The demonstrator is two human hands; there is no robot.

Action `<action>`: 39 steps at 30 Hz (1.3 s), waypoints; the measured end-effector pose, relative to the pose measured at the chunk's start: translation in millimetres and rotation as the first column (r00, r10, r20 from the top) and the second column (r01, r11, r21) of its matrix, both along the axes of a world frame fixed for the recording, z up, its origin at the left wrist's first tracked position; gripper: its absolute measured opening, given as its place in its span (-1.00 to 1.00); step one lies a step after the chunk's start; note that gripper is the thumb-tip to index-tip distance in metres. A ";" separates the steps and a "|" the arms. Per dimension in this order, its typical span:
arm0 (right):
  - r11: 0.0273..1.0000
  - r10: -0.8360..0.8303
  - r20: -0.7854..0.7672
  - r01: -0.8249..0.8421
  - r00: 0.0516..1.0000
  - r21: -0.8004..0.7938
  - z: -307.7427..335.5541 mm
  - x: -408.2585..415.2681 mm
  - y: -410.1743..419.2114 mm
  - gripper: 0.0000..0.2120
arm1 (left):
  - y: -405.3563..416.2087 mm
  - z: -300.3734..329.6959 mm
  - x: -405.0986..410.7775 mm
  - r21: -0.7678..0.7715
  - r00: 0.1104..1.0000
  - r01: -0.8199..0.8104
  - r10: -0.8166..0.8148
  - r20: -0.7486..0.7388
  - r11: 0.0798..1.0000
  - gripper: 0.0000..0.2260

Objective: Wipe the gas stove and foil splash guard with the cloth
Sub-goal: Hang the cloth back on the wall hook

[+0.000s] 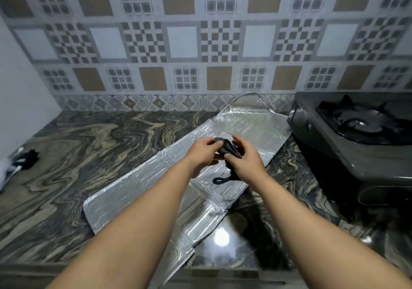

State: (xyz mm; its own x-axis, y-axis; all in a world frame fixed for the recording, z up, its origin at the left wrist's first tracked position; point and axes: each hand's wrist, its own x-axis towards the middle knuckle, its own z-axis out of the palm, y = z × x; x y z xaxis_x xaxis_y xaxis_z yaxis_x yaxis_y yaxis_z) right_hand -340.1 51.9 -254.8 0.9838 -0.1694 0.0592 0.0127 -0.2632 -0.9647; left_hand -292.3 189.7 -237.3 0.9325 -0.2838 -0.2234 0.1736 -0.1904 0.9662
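From the head camera, both hands meet above the foil splash guard (156, 177), which lies flat and unfolded on the marbled counter (78, 146). The left hand (204, 152) and right hand (243, 157) each pinch a dark folded cloth (227, 147); a loop of it dangles below. The gas stove (347, 132) sits at right, beside the guard. No writing is legible anywhere. A patterned tile wall (200, 38) rises behind.

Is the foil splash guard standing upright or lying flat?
Lying flat. The foil splash guard is spread open on the countertop, its panels unfolded, left of the gas stove.
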 end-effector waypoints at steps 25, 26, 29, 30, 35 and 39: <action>0.924 0.081 0.250 0.022 0.965 -0.383 110.5 -2.2 -50.9 -0.70 | 49.2 109.7 -4.6 0.257 0.869 0.113 -0.221 0.442 0.960 -0.55; 0.906 0.089 0.257 0.030 0.962 -0.423 113.7 0.6 -55.2 -0.67 | 47.2 108.7 -2.1 0.322 0.848 0.120 -0.266 0.459 0.939 -0.51; 0.865 0.124 0.233 0.010 0.965 -0.502 118.8 12.0 -70.7 -0.58 | 35.3 106.8 7.5 0.455 0.802 0.103 -0.345 0.488 0.884 -0.42; 0.841 0.143 0.234 0.006 0.962 -0.541 120.2 15.1 -74.8 -0.54 | 32.1 105.1 11.9 0.491 0.792 0.078 -0.353 0.498 0.868 -0.41; 0.699 0.197 0.214 0.016 0.957 -0.714 121.6 42.5 -106.9 -0.46 | 1.9 103.5 33.2 0.599 0.741 0.032 -0.421 0.523 0.800 -0.48; 0.575 0.230 0.227 0.056 0.946 -0.816 123.9 75.2 -133.5 -0.50 | -27.0 102.3 71.2 0.640 0.724 0.076 -0.484 0.491 0.764 -0.54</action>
State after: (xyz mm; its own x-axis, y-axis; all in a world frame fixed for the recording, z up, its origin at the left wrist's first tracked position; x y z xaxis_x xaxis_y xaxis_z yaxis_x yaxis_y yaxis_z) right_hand -264.9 -81.6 -131.0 0.9025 0.1758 0.3932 0.3047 -0.9058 -0.2943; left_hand -221.1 162.8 -135.0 0.8066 -0.5731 0.1446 -0.5513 -0.6412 0.5338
